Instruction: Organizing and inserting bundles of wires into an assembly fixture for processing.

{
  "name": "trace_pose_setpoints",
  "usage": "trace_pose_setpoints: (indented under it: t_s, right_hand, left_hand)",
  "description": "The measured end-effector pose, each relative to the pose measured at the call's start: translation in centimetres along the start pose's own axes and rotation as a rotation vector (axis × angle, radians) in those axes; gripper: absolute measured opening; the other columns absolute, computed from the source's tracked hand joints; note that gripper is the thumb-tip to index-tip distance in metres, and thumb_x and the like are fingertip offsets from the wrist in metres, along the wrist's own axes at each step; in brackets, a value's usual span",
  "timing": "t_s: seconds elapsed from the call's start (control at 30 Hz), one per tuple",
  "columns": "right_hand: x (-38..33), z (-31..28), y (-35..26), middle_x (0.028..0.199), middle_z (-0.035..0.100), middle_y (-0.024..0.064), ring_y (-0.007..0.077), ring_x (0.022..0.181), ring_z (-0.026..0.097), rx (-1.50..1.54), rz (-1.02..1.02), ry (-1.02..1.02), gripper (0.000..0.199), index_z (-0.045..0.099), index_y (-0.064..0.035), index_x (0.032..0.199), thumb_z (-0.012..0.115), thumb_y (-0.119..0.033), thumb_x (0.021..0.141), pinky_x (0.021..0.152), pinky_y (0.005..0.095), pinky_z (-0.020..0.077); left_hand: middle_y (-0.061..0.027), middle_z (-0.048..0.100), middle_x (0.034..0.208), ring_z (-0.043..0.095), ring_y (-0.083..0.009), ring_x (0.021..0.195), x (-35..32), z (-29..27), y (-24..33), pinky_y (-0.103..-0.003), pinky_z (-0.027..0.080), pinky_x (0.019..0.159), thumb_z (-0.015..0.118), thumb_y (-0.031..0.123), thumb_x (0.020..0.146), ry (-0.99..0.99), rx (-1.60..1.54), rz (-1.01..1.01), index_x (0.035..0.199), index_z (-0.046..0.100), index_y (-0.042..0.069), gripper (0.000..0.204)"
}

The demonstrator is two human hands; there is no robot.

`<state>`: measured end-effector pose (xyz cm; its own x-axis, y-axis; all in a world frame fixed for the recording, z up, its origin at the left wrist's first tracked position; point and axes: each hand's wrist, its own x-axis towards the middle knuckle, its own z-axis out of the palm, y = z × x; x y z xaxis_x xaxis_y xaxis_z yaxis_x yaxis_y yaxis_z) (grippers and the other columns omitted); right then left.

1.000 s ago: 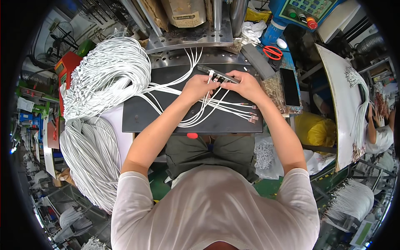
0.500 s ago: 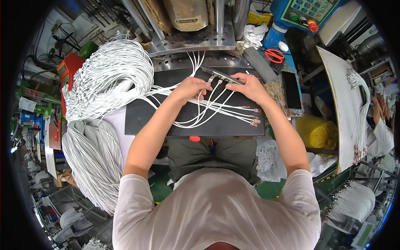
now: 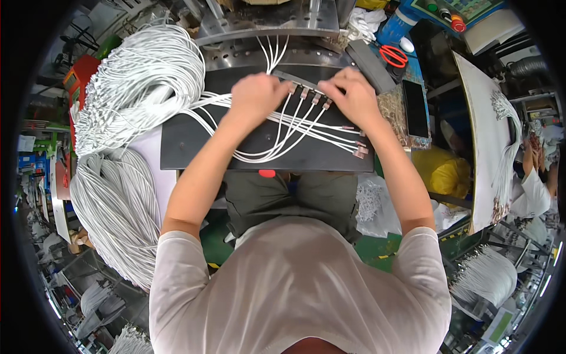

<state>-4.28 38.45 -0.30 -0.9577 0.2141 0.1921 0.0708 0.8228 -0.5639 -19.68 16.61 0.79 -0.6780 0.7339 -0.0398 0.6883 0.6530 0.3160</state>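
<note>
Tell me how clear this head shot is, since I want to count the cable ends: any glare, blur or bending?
Head view: even overhead light, soft shadows only; the left hand, right hand and white cables on the black board look sharp; the metal plate behind shows mild glare; straight edges bow toward the dark round rim, where the cable bundles stretch and smear.

Person seen from above: light beige short-sleeved T-shirt (image 3: 295, 283), sleeves ending above the elbows; dark olive trousers (image 3: 283, 197); forearms bare; left hand (image 3: 256, 94) and right hand (image 3: 351, 94) ungloved.
</note>
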Motion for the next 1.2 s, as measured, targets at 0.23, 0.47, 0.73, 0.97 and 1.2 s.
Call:
trace_pose_setpoints:
  t_s: [0.23,0.47,0.73,0.97,1.2]
  right_hand:
    - [5.4,1.2,1.0,0.103,0.069,0.0167,0.0382,0.095,0.065,-0.095,-0.287,0.433,0.028,0.073,-0.0014,0.107,0.066,-0.026,0.098,0.083,0.044,0.0528]
    - [18.0,5.2,6.2,0.097,0.07,0.0193,0.0405,0.098,0.066,-0.442,-0.287,0.446,0.029,0.073,-0.0017,0.105,0.068,-0.029,0.097,0.084,0.0483,0.052]
    - [29.0,6.1,11.2,0.089,0.071,0.0181,0.0358,0.085,0.067,-0.348,-0.238,0.421,0.024,0.073,-0.0031,0.092,0.064,-0.025,0.095,0.076,0.0481,0.052]
    - [28.3,5.0,8.6,0.079,0.071,0.0152,0.0314,0.071,0.067,-0.462,-0.361,0.557,0.025,0.072,-0.0052,0.078,0.063,-0.022,0.094,0.066,0.0469,0.0511]
    - [27.5,4.8,8.1,0.084,0.07,0.0172,0.0339,0.078,0.067,-0.402,-0.362,0.544,0.025,0.072,-0.0044,0.085,0.063,-0.025,0.095,0.072,0.046,0.0515]
  left_hand:
    - [-0.0077,0.073,0.093,0.066,-0.0213,0.074,7.7,-0.6,-3.0,-0.035,0.052,0.069,0.055,0.041,0.105,0.197,-1.276,-0.297,0.113,0.066,-0.002,0.045]
    - [0.004,0.052,0.075,0.043,-0.009,0.061,7.8,0.8,-4.6,-0.026,0.036,0.056,0.046,0.029,0.111,-0.258,-1.438,-0.251,0.115,0.062,0.0,0.033]
    - [0.004,0.049,0.075,0.038,-0.0073,0.06,7.5,2.5,-4.2,-0.026,0.033,0.055,0.048,0.036,0.11,-0.115,-1.401,-0.292,0.108,0.063,0.002,0.037]
    - [0.0008,0.053,0.078,0.042,-0.0067,0.062,6.6,0.8,-3.4,-0.024,0.035,0.058,0.051,0.039,0.109,-0.061,-1.553,-0.335,0.117,0.067,0.0,0.043]
    - [0.0005,0.059,0.078,0.047,-0.0064,0.064,-3.0,-9.0,-5.0,-0.025,0.042,0.06,0.059,0.026,0.104,-0.024,-1.378,0.189,0.107,0.074,0.001,0.029]
